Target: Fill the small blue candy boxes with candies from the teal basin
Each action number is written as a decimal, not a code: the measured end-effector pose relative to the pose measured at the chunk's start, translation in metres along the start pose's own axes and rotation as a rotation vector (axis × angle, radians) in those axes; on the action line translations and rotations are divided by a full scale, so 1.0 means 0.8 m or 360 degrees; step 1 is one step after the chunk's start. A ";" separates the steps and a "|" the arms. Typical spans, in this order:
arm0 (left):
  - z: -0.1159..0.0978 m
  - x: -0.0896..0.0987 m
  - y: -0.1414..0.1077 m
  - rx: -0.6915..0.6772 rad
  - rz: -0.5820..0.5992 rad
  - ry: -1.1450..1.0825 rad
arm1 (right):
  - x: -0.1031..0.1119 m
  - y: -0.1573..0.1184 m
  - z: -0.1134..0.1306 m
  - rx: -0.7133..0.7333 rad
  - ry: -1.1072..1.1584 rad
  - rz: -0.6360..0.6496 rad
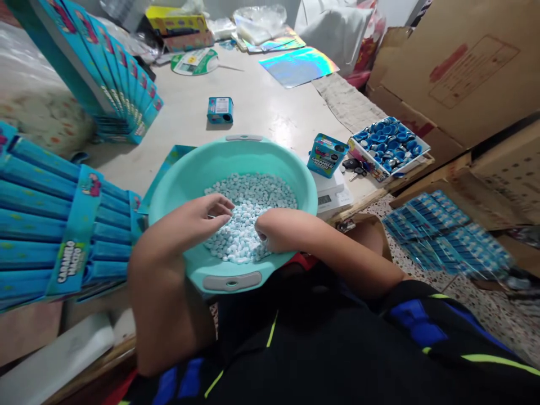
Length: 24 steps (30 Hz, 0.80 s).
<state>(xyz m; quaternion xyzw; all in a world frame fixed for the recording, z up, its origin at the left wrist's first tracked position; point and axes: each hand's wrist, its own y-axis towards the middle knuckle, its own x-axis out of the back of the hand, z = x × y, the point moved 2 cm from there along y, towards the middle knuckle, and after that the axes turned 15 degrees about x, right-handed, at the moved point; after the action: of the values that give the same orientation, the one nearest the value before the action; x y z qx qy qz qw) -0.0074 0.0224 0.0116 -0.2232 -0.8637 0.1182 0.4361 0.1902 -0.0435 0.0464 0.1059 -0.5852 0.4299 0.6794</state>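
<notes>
A turquoise plastic basin (169, 185) with grey handle grips sits at the table's near edge, against my body. Small pale blue and white candies (240, 242) cover its bottom. My left hand (206, 214) reaches over the near left rim, fingers curved but apart, just over the candies. On the right, my right hand (276, 229) is curled closed low in the basin against the candies; whatever its fingers hold is hidden. Beyond the right rim, a blue candy packet (327, 156) labelled "Caramelo Macizo" stands on a white digital scale (337, 194).
Left are blue display boxes (63, 225) and more fanned blue packaging (122, 84). One small blue packet (220, 109) lies behind the basin. A tray of blue caps (390, 146) and keys (355, 166) are at right, beside cardboard boxes (464, 73). Wrapped blue packs (447, 233) are lower right.
</notes>
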 end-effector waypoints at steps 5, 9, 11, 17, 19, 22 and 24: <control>-0.002 0.001 -0.002 0.0004 -0.0002 -0.0036 | 0.008 -0.013 -0.017 0.0212 0.0227 -0.0589; -0.004 0.001 -0.004 0.0020 0.0017 0.0010 | 0.040 -0.079 -0.079 -0.0219 0.0222 -0.1495; -0.005 0.001 -0.005 0.0009 0.0009 0.0035 | 0.052 -0.119 -0.120 -0.0512 0.0049 -0.1791; -0.005 -0.001 -0.004 -0.0005 -0.0033 0.0041 | 0.053 -0.160 -0.194 -0.0711 -0.0058 -0.1896; -0.006 -0.001 -0.004 -0.0017 -0.0036 0.0028 | 0.051 -0.155 -0.196 -0.0674 -0.0084 -0.1836; -0.010 0.000 -0.008 -0.0005 -0.0056 0.0012 | 0.054 -0.150 -0.194 -0.0661 -0.0200 -0.1678; -0.013 0.001 -0.012 0.0018 -0.0065 0.0012 | 0.059 -0.149 -0.193 -0.0653 -0.0272 -0.1595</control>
<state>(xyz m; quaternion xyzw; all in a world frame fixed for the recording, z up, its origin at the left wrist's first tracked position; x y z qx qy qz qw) -0.0020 0.0144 0.0220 -0.2037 -0.8657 0.1133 0.4430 0.3812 0.0058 0.0863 0.2716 -0.5881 -0.0794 0.7577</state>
